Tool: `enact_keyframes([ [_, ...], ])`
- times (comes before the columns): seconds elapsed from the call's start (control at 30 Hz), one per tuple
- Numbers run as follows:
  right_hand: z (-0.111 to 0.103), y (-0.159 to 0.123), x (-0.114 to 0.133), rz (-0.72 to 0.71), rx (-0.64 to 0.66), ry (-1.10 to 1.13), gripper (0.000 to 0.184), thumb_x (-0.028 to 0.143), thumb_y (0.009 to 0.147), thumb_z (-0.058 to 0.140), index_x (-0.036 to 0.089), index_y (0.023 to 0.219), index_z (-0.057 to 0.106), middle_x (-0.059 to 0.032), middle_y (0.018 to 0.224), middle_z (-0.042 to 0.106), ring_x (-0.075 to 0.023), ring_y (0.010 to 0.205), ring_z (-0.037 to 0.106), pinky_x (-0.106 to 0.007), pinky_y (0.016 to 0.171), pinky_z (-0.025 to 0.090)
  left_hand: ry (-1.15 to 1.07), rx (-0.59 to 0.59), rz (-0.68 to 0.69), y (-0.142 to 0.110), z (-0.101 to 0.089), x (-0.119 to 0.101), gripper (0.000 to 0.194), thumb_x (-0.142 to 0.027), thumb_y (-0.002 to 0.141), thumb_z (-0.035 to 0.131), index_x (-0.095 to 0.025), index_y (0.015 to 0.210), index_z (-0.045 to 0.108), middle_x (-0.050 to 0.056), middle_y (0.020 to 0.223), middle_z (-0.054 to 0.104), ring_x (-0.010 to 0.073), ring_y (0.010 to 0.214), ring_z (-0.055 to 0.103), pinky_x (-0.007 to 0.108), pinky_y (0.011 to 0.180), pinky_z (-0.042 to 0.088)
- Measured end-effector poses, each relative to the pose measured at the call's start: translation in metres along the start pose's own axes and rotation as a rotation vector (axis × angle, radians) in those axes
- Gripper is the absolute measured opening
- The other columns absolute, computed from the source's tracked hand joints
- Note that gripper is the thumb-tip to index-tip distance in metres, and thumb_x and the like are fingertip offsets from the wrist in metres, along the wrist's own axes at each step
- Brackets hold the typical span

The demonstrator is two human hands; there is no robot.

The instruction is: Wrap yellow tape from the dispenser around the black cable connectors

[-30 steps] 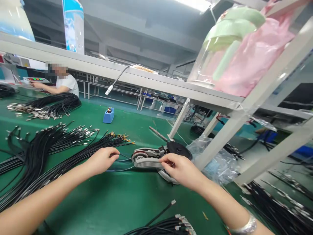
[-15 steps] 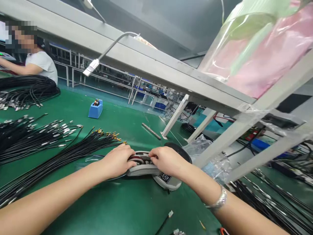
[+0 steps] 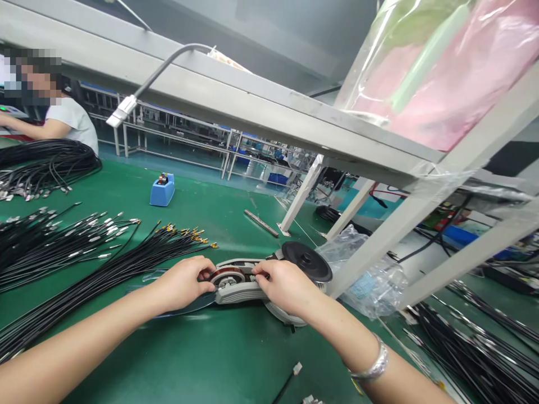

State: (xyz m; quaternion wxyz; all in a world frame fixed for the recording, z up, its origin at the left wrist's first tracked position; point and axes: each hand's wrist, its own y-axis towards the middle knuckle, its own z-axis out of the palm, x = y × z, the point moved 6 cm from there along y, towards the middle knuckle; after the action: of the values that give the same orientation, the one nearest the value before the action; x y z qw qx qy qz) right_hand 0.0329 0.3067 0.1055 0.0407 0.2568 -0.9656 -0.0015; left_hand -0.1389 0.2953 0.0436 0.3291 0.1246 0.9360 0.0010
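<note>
A grey device [image 3: 240,293] with a curved ribbed body lies on the green table; its exact kind I cannot tell. A reddish-brown ring [image 3: 227,275] sits in its left end, and a black round disc [image 3: 306,261] is at its right. My left hand [image 3: 187,283] has its fingers and thumb curled round the device's left end. Over its middle, my right hand [image 3: 284,283] pinches the upper part, with the fingertips partly hidden. Clear curved plastic loops [image 3: 185,310] emerge behind and under my left hand.
Black cable bundles [image 3: 126,269] lie to the left, more cables [image 3: 475,353] to the right. A blue tape dispenser [image 3: 162,191] and a thin metal bar [image 3: 261,223] are further back. White shelf posts [image 3: 379,224] and a clear plastic bag [image 3: 357,275] stand close on the right. A co-worker [image 3: 71,123] sits far left.
My left hand moved right from the clear loops onto the device's left end, then drew back slightly. My right hand shifted left along the device. The whole view has swung as well.
</note>
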Motion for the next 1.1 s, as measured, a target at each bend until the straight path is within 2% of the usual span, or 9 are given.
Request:
enact_keyframes([
  [0.23, -0.013, 0.007, 0.011, -0.015, -0.051, 0.017, 0.029, 0.018, 0.087, 0.044, 0.02, 0.099, 0.07, -0.0048, 0.104, 0.073, -0.0209, 0.096, 0.065, -0.028, 0.083, 0.045, 0.055, -0.01, 0.002, -0.002, 0.001, 0.001, 0.02, -0.024, 0.071, 0.061, -0.019, 0.091, 0.064, 0.004, 0.09, 0.063, 0.0222, 0.092, 0.055, 0.033, 0.08, 0.042],
  [0.3, -0.017, 0.011, 0.009, -0.001, -0.045, 0.009, 0.03, 0.017, 0.086, 0.044, 0.02, 0.099, 0.07, -0.0046, 0.103, 0.073, -0.0206, 0.094, 0.065, -0.027, 0.08, 0.045, 0.066, -0.009, 0.005, -0.003, 0.001, 0.0, 0.02, -0.024, 0.071, 0.06, -0.019, 0.089, 0.064, 0.005, 0.09, 0.063, 0.0243, 0.094, 0.054, 0.035, 0.082, 0.041],
  [0.4, -0.018, 0.015, 0.004, 0.038, 0.0, -0.014, 0.028, 0.015, 0.082, 0.047, 0.02, 0.091, 0.073, -0.0056, 0.09, 0.076, -0.0218, 0.083, 0.067, -0.027, 0.069, 0.046, 0.056, 0.008, 0.009, -0.006, 0.0, -0.003, 0.024, -0.024, 0.069, 0.059, -0.02, 0.093, 0.062, 0.005, 0.092, 0.063, 0.0241, 0.095, 0.054, 0.034, 0.082, 0.042],
  [0.57, -0.01, 0.017, 0.001, 0.087, 0.067, -0.053, 0.027, 0.014, 0.079, 0.049, 0.019, 0.086, 0.075, -0.0079, 0.083, 0.076, -0.0234, 0.079, 0.068, -0.027, 0.064, 0.045, 0.006, -0.014, -0.017, -0.007, -0.003, -0.014, 0.045, -0.039, 0.073, 0.056, -0.021, 0.114, 0.053, 0.004, 0.099, 0.062, 0.0215, 0.093, 0.057, 0.03, 0.077, 0.045],
  [0.63, -0.007, 0.019, 0.003, 0.09, 0.093, -0.065, 0.027, 0.012, 0.077, 0.051, 0.019, 0.088, 0.075, -0.0087, 0.086, 0.076, -0.0237, 0.081, 0.068, -0.027, 0.066, 0.045, -0.006, -0.039, -0.017, -0.007, -0.003, -0.017, 0.039, -0.038, 0.077, 0.053, -0.022, 0.112, 0.054, 0.003, 0.099, 0.063, 0.0202, 0.093, 0.057, 0.029, 0.078, 0.044],
  [0.77, -0.006, 0.022, 0.009, 0.075, 0.127, -0.073, 0.031, 0.01, 0.075, 0.052, 0.02, 0.095, 0.074, -0.0089, 0.088, 0.075, -0.0238, 0.084, 0.067, -0.027, 0.068, 0.045, 0.024, -0.02, -0.027, -0.008, -0.001, -0.014, 0.019, -0.027, 0.078, 0.052, -0.022, 0.094, 0.06, 0.003, 0.092, 0.065, 0.0205, 0.09, 0.057, 0.031, 0.078, 0.043],
  [0.9, -0.007, 0.025, 0.015, 0.049, 0.164, -0.044, 0.033, 0.01, 0.074, 0.054, 0.021, 0.099, 0.072, -0.0063, 0.086, 0.075, -0.0218, 0.08, 0.066, -0.026, 0.065, 0.044, 0.087, -0.014, -0.036, -0.012, -0.001, -0.009, 0.017, -0.025, 0.076, 0.055, -0.02, 0.091, 0.061, 0.006, 0.094, 0.064, 0.0249, 0.097, 0.053, 0.036, 0.084, 0.04],
  [1.1, -0.012, 0.026, 0.017, 0.041, 0.18, 0.061, 0.028, 0.015, 0.071, 0.062, 0.023, 0.096, 0.072, -0.0009, 0.09, 0.074, -0.0175, 0.077, 0.066, -0.022, 0.063, 0.046, 0.121, -0.014, -0.024, -0.012, 0.001, -0.01, 0.017, -0.024, 0.077, 0.054, -0.019, 0.092, 0.06, 0.006, 0.095, 0.064, 0.0253, 0.097, 0.051, 0.037, 0.084, 0.04],
])
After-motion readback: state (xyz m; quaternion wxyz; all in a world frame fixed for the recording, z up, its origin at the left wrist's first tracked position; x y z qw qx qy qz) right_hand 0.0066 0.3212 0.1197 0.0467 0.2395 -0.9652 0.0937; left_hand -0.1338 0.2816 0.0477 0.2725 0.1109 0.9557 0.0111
